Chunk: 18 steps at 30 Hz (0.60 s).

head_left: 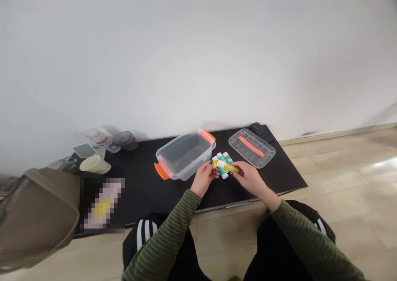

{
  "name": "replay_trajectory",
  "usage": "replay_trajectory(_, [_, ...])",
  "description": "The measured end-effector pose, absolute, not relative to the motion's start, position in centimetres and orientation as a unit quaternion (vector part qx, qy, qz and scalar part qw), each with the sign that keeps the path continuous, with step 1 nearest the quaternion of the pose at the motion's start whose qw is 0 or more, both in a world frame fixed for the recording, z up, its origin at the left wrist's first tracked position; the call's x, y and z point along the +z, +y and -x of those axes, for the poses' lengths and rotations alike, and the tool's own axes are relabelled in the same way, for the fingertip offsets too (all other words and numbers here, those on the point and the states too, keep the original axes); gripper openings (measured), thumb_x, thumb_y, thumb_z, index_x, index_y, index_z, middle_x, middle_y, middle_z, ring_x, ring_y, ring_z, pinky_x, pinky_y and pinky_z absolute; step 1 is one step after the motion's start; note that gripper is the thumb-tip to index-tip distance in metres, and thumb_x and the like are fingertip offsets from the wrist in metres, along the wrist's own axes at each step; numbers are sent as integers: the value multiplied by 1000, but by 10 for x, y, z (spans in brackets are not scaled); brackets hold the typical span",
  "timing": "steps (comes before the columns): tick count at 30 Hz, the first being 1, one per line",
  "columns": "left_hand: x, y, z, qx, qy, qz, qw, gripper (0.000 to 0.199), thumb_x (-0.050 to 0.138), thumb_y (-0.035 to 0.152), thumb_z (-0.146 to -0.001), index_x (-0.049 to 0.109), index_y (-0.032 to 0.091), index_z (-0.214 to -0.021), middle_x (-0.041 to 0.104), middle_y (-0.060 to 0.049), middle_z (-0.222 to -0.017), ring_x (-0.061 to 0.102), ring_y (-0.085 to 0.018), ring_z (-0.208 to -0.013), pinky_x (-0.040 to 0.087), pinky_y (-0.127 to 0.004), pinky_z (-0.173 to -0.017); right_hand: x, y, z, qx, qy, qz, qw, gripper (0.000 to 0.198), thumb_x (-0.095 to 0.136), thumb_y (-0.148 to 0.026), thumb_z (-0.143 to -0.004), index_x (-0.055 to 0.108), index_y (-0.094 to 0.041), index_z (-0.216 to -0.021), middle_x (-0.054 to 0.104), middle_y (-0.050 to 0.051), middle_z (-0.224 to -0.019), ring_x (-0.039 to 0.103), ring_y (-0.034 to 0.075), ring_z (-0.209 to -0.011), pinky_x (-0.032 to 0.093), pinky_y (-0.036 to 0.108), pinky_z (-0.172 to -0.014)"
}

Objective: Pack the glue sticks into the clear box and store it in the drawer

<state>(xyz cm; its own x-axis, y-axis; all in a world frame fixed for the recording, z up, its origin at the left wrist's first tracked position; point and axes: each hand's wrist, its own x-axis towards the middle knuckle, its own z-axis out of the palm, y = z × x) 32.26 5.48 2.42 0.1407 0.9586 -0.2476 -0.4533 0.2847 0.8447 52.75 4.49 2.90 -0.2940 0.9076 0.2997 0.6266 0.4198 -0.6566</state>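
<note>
A yellow glue stick with a white cap point(228, 166) lies in my right hand point(248, 177), pinched between thumb and fingers. My left hand point(204, 176) is closed on a second yellow stick point(214, 164), mostly hidden by the fingers. Its visible end almost meets the white cap. Just beyond and under them, several green-and-white glue sticks point(228, 157) lie together on the black tabletop point(139, 194). Left of these stands a clear plastic box point(186, 155) with orange latches, its top uncovered. The clear lid point(268, 155) with an orange handle rests to the right.
At the left are a paper cup point(94, 164), a white bottle point(101, 138), a dark glass point(125, 140) and a brown fabric item point(40, 215). A black keyboard-like object point(262, 132) sits behind the lid. The wall point(198, 58) borders the table's far edge.
</note>
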Motion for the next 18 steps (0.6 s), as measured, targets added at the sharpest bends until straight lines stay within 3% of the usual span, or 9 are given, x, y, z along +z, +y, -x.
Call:
replay_trajectory(6, [26,53,-324,506,419,-317,684,46,76,53,-71,66,13,-90,54,2,-63,50,-7,-56,39,-19,-52,30,42,-530,164,-798,484,319,28,55,-23,-91,64,-22,-117,67,9,-106,63,22,-97,53,35,-84])
replay_trajectory(18, [20,54,-322,471,439,-419,640,46,66,59,-78,63,14,-85,42,6,-55,33,-5,-49,28,-19,-47,40,33,-530,139,-807,447,361,26,57,-23,-92,68,-25,-115,69,7,-106,61,20,-95,53,33,-82])
